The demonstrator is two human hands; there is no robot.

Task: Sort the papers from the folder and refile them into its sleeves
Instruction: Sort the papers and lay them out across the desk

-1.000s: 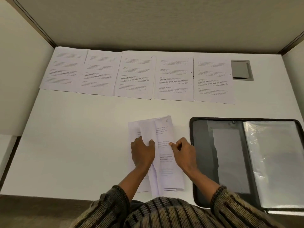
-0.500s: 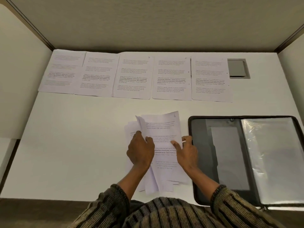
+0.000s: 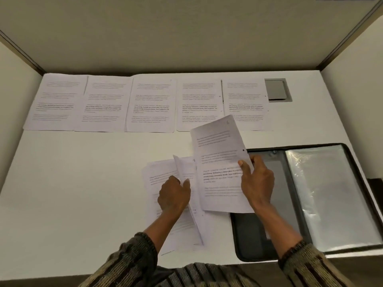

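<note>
Right hand point(image 3: 257, 183) pinches the right edge of a printed sheet point(image 3: 217, 162), lifted over the bench point(image 3: 83, 183) beside the open folder point(image 3: 248, 237). Left hand point(image 3: 174, 193) curls over the loose pile point(image 3: 157, 175), holding it down. The sheet looks light and floppy, so a mid-edge pinch should limit sagging.

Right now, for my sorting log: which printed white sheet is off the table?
The printed white sheet the right hand pinches, raised; the others lie in the far row or in the pile the left hand grips.
</note>
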